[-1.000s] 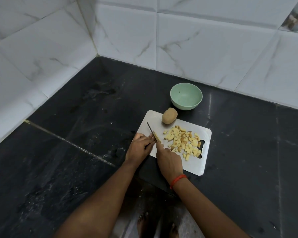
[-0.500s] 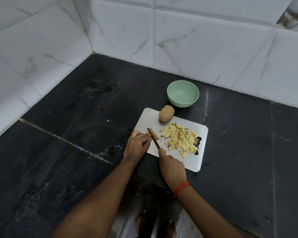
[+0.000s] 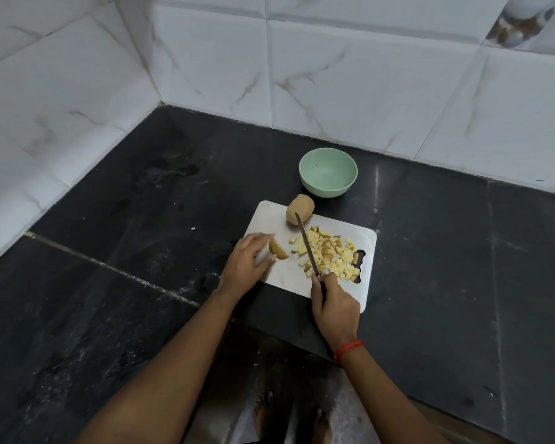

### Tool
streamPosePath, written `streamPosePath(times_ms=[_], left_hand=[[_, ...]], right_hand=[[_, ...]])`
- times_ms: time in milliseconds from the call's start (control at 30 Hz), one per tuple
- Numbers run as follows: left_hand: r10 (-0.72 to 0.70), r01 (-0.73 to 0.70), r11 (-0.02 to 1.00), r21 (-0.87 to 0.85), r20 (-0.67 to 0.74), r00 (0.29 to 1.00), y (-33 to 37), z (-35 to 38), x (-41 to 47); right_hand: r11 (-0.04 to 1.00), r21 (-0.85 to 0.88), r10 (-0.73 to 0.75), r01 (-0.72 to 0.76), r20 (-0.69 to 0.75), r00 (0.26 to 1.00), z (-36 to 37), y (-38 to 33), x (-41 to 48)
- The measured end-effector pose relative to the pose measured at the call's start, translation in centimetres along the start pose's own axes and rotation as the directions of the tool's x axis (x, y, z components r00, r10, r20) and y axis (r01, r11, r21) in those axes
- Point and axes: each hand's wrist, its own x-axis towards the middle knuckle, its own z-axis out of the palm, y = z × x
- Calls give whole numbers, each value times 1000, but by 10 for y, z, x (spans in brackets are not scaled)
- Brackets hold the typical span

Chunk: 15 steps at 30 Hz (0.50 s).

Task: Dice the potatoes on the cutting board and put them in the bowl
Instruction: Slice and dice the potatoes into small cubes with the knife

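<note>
A white cutting board [image 3: 271,225] lies on the dark counter. A whole brown potato [image 3: 300,209] sits at its far edge. A pile of yellow diced potato [image 3: 330,254] covers the board's right half. My right hand [image 3: 334,307] grips a knife [image 3: 306,243] whose blade lies against the left side of the pile. My left hand [image 3: 247,262] rests on the board's left part, its fingertips touching a potato wedge [image 3: 277,249]. An empty pale green bowl [image 3: 328,172] stands just behind the board.
The black stone counter [image 3: 141,251] runs into a corner of white marble-look wall tiles [image 3: 350,75]. The counter's front edge is cut back near my body, and bare feet [image 3: 289,418] show on the floor below.
My hands have moved apart. The knife swung right to the pile of dice, and my left hand now rests by a wedge that it covered before.
</note>
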Motion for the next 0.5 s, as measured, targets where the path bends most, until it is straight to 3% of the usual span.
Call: streamPosePath(times_ms=[100,233,333,500], left_hand=[[75,-99,983,157,150,986,7,-10,15],[49,-116,964,241,269,962,13,-17,37],[-40,-21,960,278,213,976,14,-14,48],[-188,183,965,186,12,982,17,3,47]], right_hand=[[1000,12,7,-7,3,1000,7,7,-1],[1000,10,-15,15,11,1000,9,10,-2],[999,17,-31,31,-2,1000,9,11,-2],[999,-8,-37,37,-19,999,10,10,-1]])
